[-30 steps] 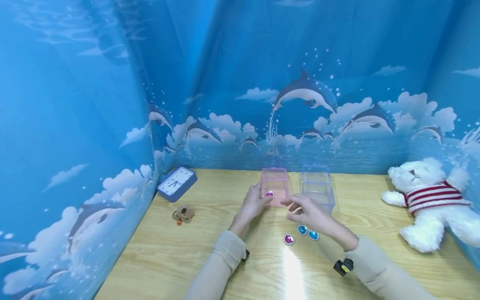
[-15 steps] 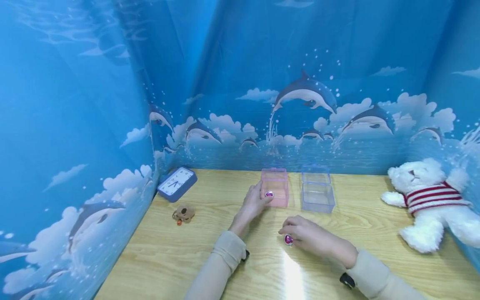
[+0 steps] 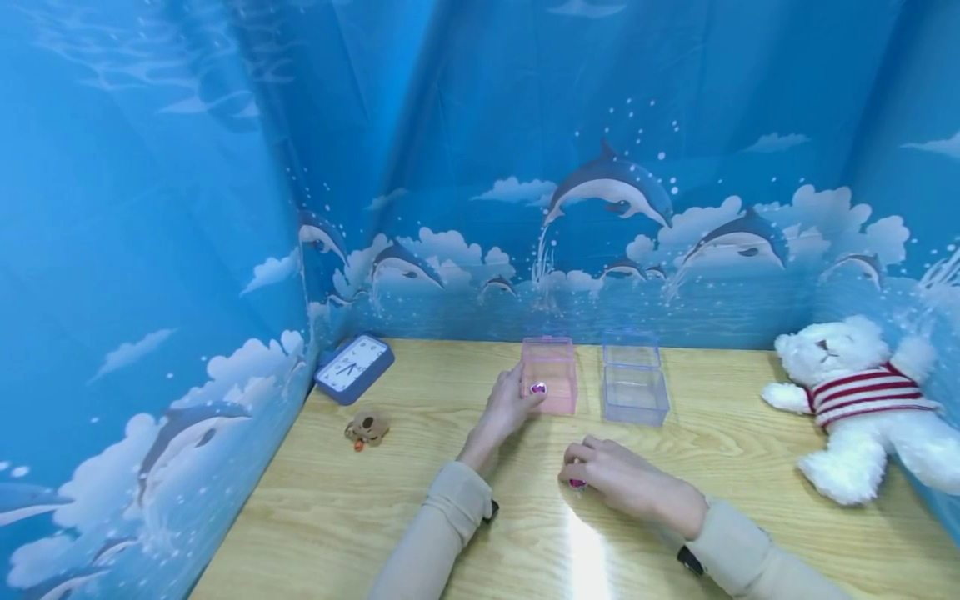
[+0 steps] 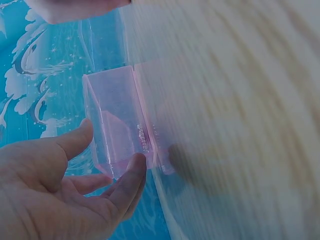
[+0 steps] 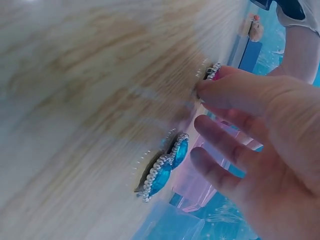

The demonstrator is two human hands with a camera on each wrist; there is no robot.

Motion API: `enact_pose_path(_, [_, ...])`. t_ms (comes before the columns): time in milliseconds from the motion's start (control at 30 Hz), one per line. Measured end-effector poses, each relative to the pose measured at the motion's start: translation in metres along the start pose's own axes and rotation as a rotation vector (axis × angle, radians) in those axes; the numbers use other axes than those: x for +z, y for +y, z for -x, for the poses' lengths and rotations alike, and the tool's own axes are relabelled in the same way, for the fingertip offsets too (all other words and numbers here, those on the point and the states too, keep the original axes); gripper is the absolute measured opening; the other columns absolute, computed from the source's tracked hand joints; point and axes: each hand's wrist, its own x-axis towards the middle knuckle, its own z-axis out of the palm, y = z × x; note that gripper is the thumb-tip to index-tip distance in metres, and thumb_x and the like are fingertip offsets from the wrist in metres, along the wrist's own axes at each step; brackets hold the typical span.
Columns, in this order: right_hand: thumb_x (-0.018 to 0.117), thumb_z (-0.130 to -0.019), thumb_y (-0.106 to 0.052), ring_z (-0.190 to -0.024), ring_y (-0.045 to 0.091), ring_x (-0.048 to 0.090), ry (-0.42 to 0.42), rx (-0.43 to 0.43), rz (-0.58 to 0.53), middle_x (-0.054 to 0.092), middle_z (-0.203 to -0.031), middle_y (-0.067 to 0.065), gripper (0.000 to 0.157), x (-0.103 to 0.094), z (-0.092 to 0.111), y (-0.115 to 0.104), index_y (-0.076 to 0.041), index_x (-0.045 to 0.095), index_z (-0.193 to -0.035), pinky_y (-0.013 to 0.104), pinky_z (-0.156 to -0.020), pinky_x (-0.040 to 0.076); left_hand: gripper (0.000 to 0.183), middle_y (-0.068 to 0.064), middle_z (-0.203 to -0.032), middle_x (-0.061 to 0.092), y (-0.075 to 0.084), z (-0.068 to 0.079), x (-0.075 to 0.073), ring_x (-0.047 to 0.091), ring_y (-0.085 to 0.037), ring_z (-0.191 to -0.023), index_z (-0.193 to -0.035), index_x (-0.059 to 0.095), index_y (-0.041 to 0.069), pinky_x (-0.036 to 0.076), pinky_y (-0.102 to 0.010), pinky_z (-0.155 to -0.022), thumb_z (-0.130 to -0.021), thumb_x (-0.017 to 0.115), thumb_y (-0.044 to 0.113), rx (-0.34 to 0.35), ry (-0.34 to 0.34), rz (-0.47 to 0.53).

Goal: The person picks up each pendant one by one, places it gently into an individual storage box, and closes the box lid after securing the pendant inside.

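Note:
In the head view my left hand (image 3: 506, 410) holds the left side of an open pink clear plastic box (image 3: 562, 400), thumb at its front and fingers around the side. A pink gem (image 3: 538, 388) with a silvery edge shows inside that box. On the table in front, my right hand (image 3: 615, 475) pinches another pink gem (image 3: 576, 482) between thumb and index finger; its beaded rim shows in the right wrist view. Two blue heart-shaped gems (image 5: 161, 175) with pearly beaded borders lie under the right hand, hidden from the head view.
A bluish-purple clear box (image 3: 636, 400) stands open to the right of the pink one. A blue clock (image 3: 354, 368) and a small brown animal trinket (image 3: 369, 426) are at the left. A white teddy bear (image 3: 870, 408) in a striped sweater lies at the right.
My right hand has come down from beside the boxes toward the table's front and now pinches the loose pink gem, covering the blue ones. The left hand stays at the pink box.

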Motion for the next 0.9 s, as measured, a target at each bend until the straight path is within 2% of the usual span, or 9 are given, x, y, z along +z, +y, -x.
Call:
enact_pose_path(167, [0.08,-0.088,-0.011,-0.089,0.01,0.057,0.003,-0.024,0.033,0.067,-0.099,-0.009,0.024,0.002,-0.001,0.001,-0.025,0.076,-0.107,0.024,-0.074,0.054,0.083,-0.023,-0.157,0.049,-0.001,0.0,0.0,0.053,-0.041,-0.141,-0.167,0.029,0.01,0.044,-0.057,-0.123,-0.098,0.075,0.026,0.005,-0.002,0.001])
enact_pose_path(333, [0.082,-0.087,-0.013,-0.091,0.01,0.058,-0.03,-0.02,0.043,0.067,-0.101,-0.009,0.025,0.001,-0.001,0.001,-0.025,0.076,-0.109,0.024,-0.076,0.055,0.083,-0.022,-0.157,0.049,0.0,0.0,-0.001,0.053,-0.04,-0.141,-0.167,0.029,0.01,0.044,-0.056,-0.123,-0.099,0.074,0.026,0.01,-0.003,-0.002])
enact_pose_path(567, [0.082,-0.088,-0.016,-0.089,0.009,0.058,-0.036,-0.049,0.065,0.065,-0.099,-0.008,0.022,0.001,-0.004,0.0,-0.023,0.074,-0.107,0.022,-0.075,0.056,0.083,-0.022,-0.16,0.047,0.0,0.001,-0.001,0.05,-0.041,-0.145,-0.167,0.028,0.013,0.042,-0.058,-0.124,-0.099,0.074,0.026,-0.004,-0.005,0.002])
enact_pose_path(700, [0.083,-0.086,-0.015,-0.084,0.007,0.055,0.003,-0.062,0.053,0.062,-0.094,-0.009,0.021,0.004,-0.006,0.0,-0.02,0.074,-0.105,0.021,-0.074,0.055,0.083,-0.022,-0.156,0.05,0.0,0.001,0.0,0.053,-0.04,-0.142,-0.167,0.029,0.012,0.045,-0.057,-0.122,-0.098,0.074,0.026,-0.001,-0.001,0.002])
enact_pose_path(900, [0.081,-0.081,-0.005,-0.083,0.006,0.057,0.101,-0.035,-0.051,0.062,-0.096,-0.005,0.023,0.002,-0.012,0.004,-0.016,0.072,-0.1,0.018,-0.074,0.058,0.082,-0.022,-0.154,0.051,0.001,0.0,0.0,0.055,-0.04,-0.139,-0.166,0.03,0.012,0.047,-0.056,-0.119,-0.098,0.074,0.026,-0.004,0.004,-0.007])
